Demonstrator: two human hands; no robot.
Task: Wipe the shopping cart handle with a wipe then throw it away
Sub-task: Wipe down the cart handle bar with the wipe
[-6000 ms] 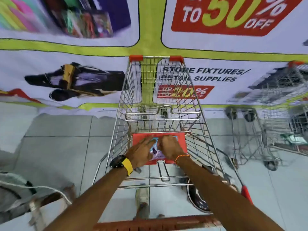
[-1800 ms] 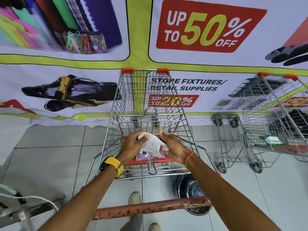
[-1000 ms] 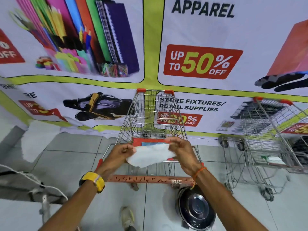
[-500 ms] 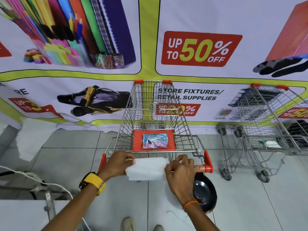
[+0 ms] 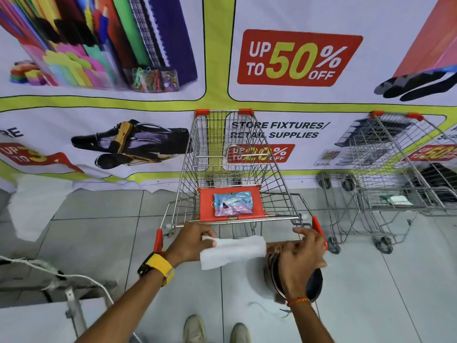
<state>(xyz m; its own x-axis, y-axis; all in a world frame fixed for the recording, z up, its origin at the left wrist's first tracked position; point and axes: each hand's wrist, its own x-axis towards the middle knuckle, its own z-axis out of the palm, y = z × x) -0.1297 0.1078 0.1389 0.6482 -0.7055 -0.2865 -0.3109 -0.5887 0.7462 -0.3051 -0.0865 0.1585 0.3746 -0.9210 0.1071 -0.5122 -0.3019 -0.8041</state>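
The cart handle [image 5: 277, 246] is running crosswise in front of the person, left to right, between its two red end caps, and the white wipe [image 5: 232, 251] is lying draped over the middle stretch of it with its long side following the bar. That shared axis is what the coming move is turning on: any stroke is going to have to travel sideways along the bar, not toward or away from the body.

The left hand [image 5: 191, 242] is gripping the wipe's left edge, fingers curled over it and pressing it onto the bar just inside the left cap. The right hand [image 5: 303, 253] is sitting at the wipe's right edge, near the right cap, fingers half spread and loose; whether it is actually pinching the wipe or only resting on the bar beside it is not clear. Judging from this, the left hand is the one controlling the wipe.

The brown bar is showing bare only between the wipe and the right hand. The wipe packet [image 5: 232, 203] is lying flat on the red child-seat flap [image 5: 206, 206], just beyond the handle. A round dark bin [image 5: 314, 283] is standing on the floor below the right hand, mostly hidden by it, and looks the likely place for the wipe to go afterwards.
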